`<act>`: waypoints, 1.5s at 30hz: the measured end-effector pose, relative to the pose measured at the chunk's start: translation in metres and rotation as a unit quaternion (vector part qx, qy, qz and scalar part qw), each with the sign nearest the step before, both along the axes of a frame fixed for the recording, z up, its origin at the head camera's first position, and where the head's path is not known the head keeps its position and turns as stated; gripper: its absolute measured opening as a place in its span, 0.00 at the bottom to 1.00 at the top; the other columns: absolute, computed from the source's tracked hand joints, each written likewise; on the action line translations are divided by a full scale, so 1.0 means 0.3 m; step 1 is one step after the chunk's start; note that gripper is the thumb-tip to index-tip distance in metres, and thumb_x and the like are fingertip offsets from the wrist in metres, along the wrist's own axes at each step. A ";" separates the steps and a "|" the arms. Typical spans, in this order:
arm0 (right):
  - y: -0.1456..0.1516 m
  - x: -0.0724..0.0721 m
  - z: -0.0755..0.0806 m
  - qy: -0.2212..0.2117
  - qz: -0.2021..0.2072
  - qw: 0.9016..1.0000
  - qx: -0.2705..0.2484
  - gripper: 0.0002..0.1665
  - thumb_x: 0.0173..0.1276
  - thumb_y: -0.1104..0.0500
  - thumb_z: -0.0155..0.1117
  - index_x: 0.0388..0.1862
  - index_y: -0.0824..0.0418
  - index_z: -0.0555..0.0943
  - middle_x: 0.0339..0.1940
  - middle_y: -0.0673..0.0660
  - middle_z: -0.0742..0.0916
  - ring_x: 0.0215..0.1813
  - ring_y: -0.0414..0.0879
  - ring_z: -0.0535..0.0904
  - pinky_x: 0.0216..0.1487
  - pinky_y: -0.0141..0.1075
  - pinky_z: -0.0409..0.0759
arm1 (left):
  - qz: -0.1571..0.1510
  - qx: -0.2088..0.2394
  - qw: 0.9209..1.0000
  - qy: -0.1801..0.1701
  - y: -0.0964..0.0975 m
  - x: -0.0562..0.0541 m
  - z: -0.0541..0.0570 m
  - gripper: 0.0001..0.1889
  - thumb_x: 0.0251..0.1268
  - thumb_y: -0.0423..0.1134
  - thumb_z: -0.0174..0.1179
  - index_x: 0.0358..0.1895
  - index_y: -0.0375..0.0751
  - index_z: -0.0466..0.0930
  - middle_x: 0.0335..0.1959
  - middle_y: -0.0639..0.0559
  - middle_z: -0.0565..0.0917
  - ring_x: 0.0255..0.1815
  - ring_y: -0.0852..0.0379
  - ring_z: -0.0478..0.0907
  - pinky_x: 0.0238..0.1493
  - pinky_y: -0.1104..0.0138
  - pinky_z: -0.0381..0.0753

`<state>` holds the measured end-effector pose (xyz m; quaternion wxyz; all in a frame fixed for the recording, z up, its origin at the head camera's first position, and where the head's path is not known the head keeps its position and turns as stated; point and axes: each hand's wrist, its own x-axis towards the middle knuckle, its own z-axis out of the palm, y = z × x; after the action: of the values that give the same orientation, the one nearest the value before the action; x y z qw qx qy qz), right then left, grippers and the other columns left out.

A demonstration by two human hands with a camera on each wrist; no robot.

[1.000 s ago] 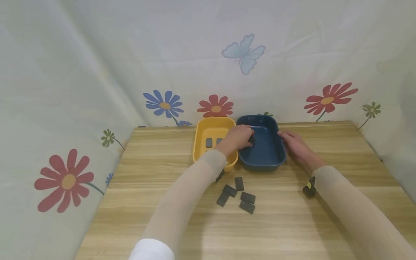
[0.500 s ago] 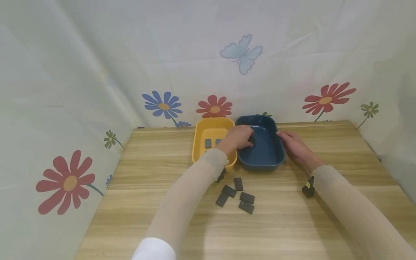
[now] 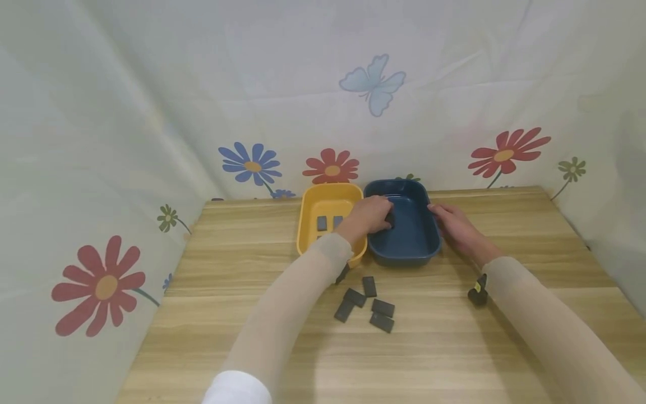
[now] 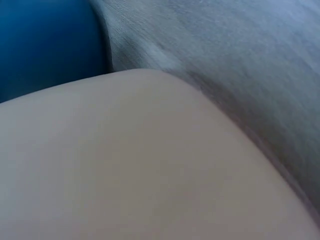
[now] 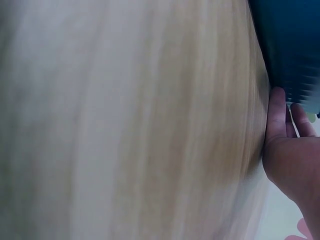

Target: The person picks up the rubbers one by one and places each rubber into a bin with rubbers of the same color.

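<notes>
My left hand [image 3: 369,214] crosses over the yellow bin, and its fingers are bent inside the left side of the dark blue bin [image 3: 404,259]. A small dark tile [image 3: 390,219] shows between its thumb and fingers, mostly covered. On the bin's other side, my right hand [image 3: 456,224] touches the outer wall and rim. The right wrist view shows the straight fingers of the right hand [image 5: 290,135] against the bin's blue wall [image 5: 295,50]. Only a sleeve [image 4: 150,160] and a blue corner [image 4: 45,45] appear in the left wrist view, without the left hand.
Several dark tiles [image 3: 369,287] lie loose on the wooden table [image 3: 242,269] in front of the bins. Grey tiles [image 3: 322,223] sit inside the yellow bin [image 3: 305,213], partly behind the left arm. A flower-patterned cloth [image 3: 282,84] hangs behind the table.
Both hands stay at the blue bin with almost no movement. The head view has shifted very slightly, and the bins and loose tiles keep their places.
</notes>
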<state>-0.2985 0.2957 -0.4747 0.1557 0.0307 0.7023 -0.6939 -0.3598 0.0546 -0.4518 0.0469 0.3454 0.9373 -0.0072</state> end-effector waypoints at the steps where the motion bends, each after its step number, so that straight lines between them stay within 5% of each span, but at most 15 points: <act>1: 0.003 -0.004 -0.008 0.003 -0.002 1.000 -0.003 0.35 0.89 0.50 0.48 0.79 0.74 0.61 0.71 0.67 0.76 0.61 0.43 0.80 0.57 0.30 0.84 | 0.000 0.001 1.000 0.001 0.000 0.000 -0.001 0.19 0.69 0.51 0.74 0.57 0.49 0.87 0.47 0.56 0.85 0.47 0.57 0.78 0.54 0.64 0.82; 5: 0.019 -0.030 -0.054 0.011 -0.003 1.000 0.000 0.36 0.88 0.47 0.48 0.79 0.73 0.62 0.68 0.63 0.78 0.58 0.40 0.81 0.56 0.29 0.84 | 0.000 0.003 1.000 0.003 0.001 -0.002 -0.003 0.19 0.69 0.51 0.73 0.58 0.49 0.87 0.48 0.55 0.86 0.47 0.57 0.78 0.54 0.64 0.82; 19: 0.019 -0.030 -0.051 0.007 0.000 1.000 0.027 0.39 0.88 0.45 0.47 0.82 0.72 0.60 0.76 0.69 0.71 0.61 0.41 0.78 0.55 0.25 0.82 | -0.006 -0.001 1.000 -0.004 -0.002 -0.011 -0.008 0.24 0.70 0.51 0.72 0.64 0.48 0.84 0.57 0.54 0.83 0.57 0.55 0.77 0.66 0.63 0.78; 28: 0.013 -0.023 -0.033 -0.005 0.009 0.999 0.047 0.39 0.89 0.45 0.45 0.84 0.70 0.57 0.82 0.69 0.67 0.76 0.53 0.69 0.74 0.38 0.73 | -0.006 -0.002 1.000 -0.022 -0.003 -0.009 0.008 0.24 0.71 0.49 0.72 0.66 0.47 0.83 0.60 0.52 0.83 0.61 0.54 0.77 0.67 0.62 0.77; 34: 0.013 -0.023 -0.037 0.005 0.001 0.999 0.045 0.39 0.88 0.44 0.46 0.82 0.71 0.60 0.79 0.70 0.69 0.68 0.46 0.74 0.61 0.27 0.80 | 0.001 0.011 1.000 -0.018 0.000 -0.009 0.007 0.22 0.71 0.48 0.72 0.64 0.47 0.83 0.59 0.52 0.84 0.61 0.54 0.77 0.68 0.62 0.77; 45: 0.011 -0.019 -0.043 0.012 -0.002 0.999 0.040 0.41 0.88 0.42 0.48 0.82 0.71 0.60 0.79 0.70 0.69 0.67 0.44 0.76 0.58 0.25 0.81 | 0.003 0.001 1.000 -0.008 -0.001 -0.002 0.009 0.21 0.71 0.46 0.72 0.63 0.46 0.84 0.56 0.52 0.84 0.58 0.53 0.77 0.66 0.62 0.77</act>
<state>-0.3041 0.2989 -0.4876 0.1447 0.0302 0.7314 -0.6657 -0.3603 0.0544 -0.4493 0.0544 0.3431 0.9377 -0.0030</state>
